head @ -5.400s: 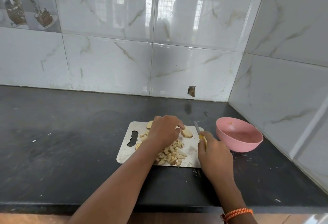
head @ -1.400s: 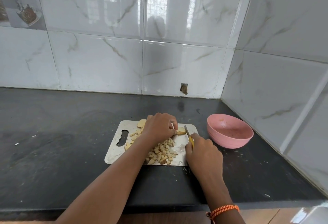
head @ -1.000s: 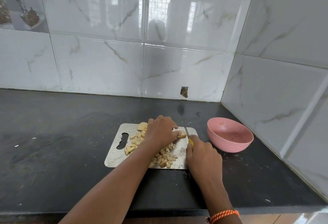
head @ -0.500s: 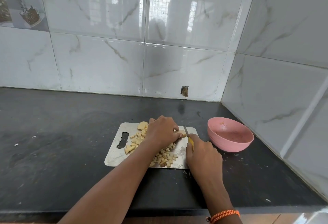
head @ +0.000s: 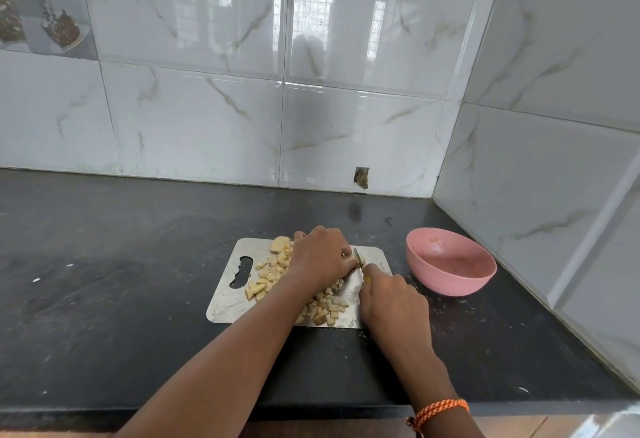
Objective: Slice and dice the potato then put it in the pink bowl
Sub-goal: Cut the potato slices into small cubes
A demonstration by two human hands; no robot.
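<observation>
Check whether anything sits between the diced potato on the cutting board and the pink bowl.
Only the right hand with the knife lies between the diced potato and the pink bowl. Past the cutting board's right edge, only bare countertop shows.
</observation>
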